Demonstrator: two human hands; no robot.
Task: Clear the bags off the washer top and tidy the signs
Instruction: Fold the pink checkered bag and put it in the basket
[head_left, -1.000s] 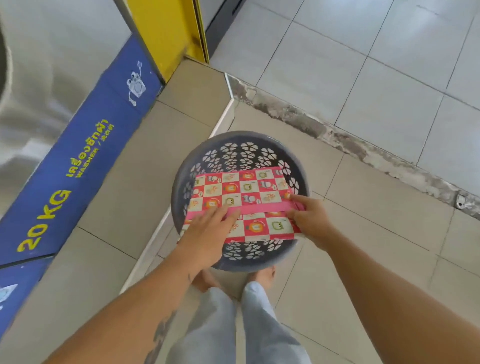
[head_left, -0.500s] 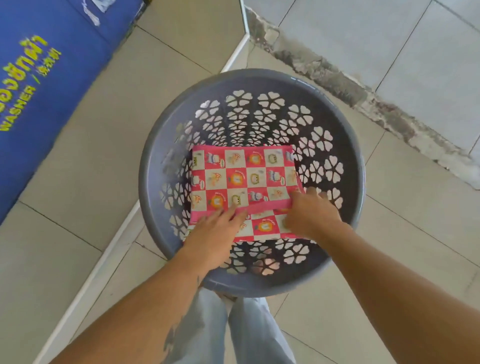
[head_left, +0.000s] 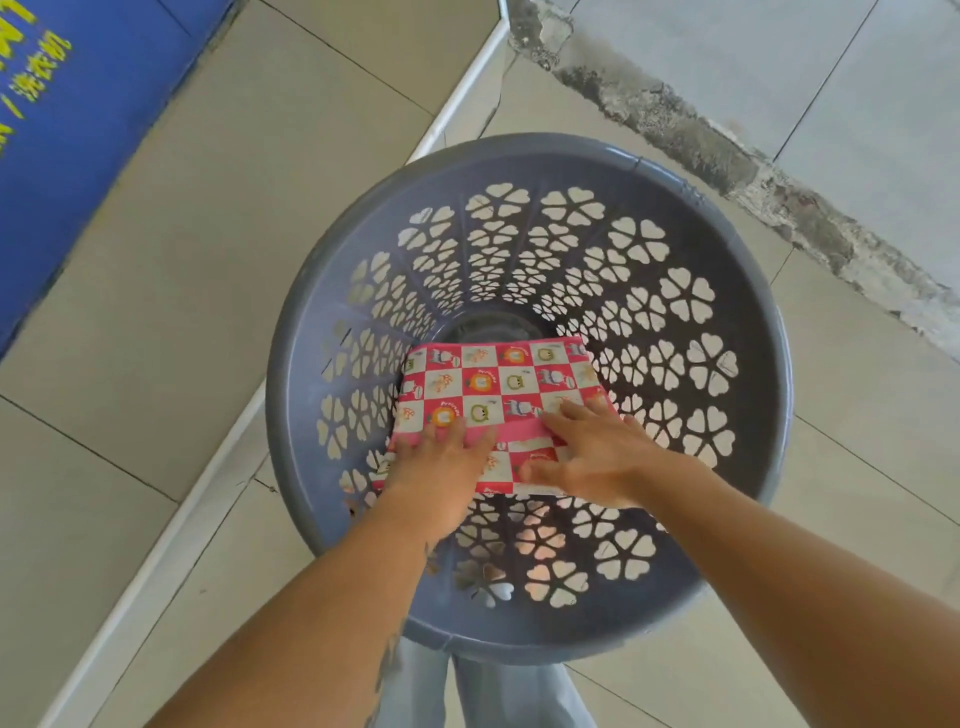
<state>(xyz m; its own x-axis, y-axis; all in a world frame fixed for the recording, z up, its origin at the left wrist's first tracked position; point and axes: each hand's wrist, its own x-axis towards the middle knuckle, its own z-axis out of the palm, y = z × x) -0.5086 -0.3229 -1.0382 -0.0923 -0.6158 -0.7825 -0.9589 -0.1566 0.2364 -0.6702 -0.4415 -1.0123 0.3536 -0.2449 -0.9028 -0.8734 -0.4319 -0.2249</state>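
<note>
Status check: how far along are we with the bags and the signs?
One folded red-and-white checked bag is already down inside the grey laundry basket. In hand: the left hand and right hand lie flat on it, pressing it toward the basket's bottom. Left: the washer top and the signs are out of view, so any remaining bags or sign tidying cannot be judged from here.

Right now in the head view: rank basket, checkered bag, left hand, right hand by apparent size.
1. Basket
2. Checkered bag, partly covered by both hands
3. Left hand and right hand: look alike, not ranked
</note>
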